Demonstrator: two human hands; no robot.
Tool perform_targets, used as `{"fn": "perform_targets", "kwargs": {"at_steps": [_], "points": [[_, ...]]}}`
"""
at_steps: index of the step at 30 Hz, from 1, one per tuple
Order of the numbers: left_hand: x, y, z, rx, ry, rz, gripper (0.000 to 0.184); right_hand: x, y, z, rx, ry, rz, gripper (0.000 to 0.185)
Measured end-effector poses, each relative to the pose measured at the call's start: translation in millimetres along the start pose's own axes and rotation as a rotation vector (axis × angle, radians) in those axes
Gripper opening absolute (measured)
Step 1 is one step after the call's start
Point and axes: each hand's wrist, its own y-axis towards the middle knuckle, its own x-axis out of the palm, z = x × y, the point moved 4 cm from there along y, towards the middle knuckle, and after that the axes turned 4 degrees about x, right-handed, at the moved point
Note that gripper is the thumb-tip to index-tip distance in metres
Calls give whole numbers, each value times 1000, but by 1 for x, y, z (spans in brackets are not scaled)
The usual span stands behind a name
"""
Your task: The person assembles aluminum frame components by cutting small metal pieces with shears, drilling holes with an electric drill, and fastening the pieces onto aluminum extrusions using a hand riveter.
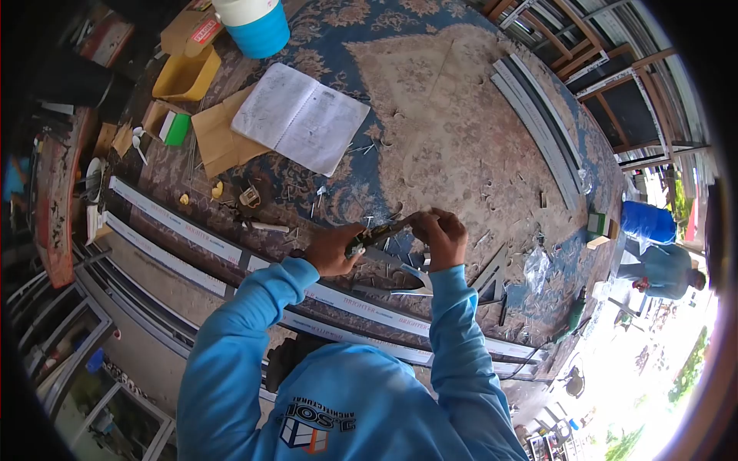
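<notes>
The left hand (pixel 334 250) curls around the left end of a dark, elongated metal tool (pixel 390 228), and the right hand (pixel 440 237) pinches its right end, above a blue-and-beige patterned carpet (pixel 461 131). A white spiral-bound notebook (pixel 300 119) lies open far left.

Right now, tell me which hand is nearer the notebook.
Left. The left hand is on the body side of the notebook; the right hand is farther off and to its right.
</notes>
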Motion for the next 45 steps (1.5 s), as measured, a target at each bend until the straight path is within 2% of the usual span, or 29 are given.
{"fn": "perform_targets", "kwargs": {"at_steps": [3,6,9,12,15,16,18,21,22,25,29,30,33,34,35,37,38,41,43,44,45], "points": [[-2,9,5,-165,74,-207,46,-2,3,2,11,32,26,25],[-4,2,15,-75,24,-54,47,-3,0,1,-8,30,13,25],[-4,-10,25,-7,63,11,47,-2,-8,4,-40,-35,33,25],[-2,-8,21,48,-2,50,52,1,-12,9,-44,-99,15,16],[2,-4,12,57,-5,58,49,0,-11,9,-47,-35,-20,16],[4,-1,8,-16,-19,11,45,-2,-14,12,-27,-7,-12,19],[4,4,9,2,36,10,47,-3,-11,9,-13,48,-6,25],[6,-7,15,11,85,-9,49,-5,-16,8,2,6,24,23],[1,-1,17,30,106,-6,49,-11,-9,17,-27,-4,-23,25],[3,-9,22,82,96,38,50,-10,-19,22,-25,-88,31,31],[11,-2,9,-6,52,-17,47,-15,-11,31,-71,-170,-27,25],[16,6,0,-86,111,-106,42,-18,-10,41,-65,4,-33,19],[17,6,-7,-43,139,-16,34,-20,-29,58,44,69,-29,21],[1,6,10,-86,127,-22,35,-35,-33,70,5,-348,75,26],[-9,1,15,-52,91,78,37,-42,-31,83,-84,-452,60,25],[-17,-7,6,-170,34,87,45,-43,-31,101,-276,-664,12,24],[-22,-9,4,-187,-1,68,47,-45,-32,93,-533,-810,23,18],[-35,-29,10,-210,-57,38,55,-74,-13,42,-567,-1048,302,15],[-37,-33,24,-137,-29,76,61,-76,9,10,-642,-1229,210,16],[-37,-31,29,-216,-109,-1,67,-78,21,11,-667,-1285,132,15],[-31,-31,31,-207,-148,-15,67,-79,35,15,-695,-1341,51,15]]}}
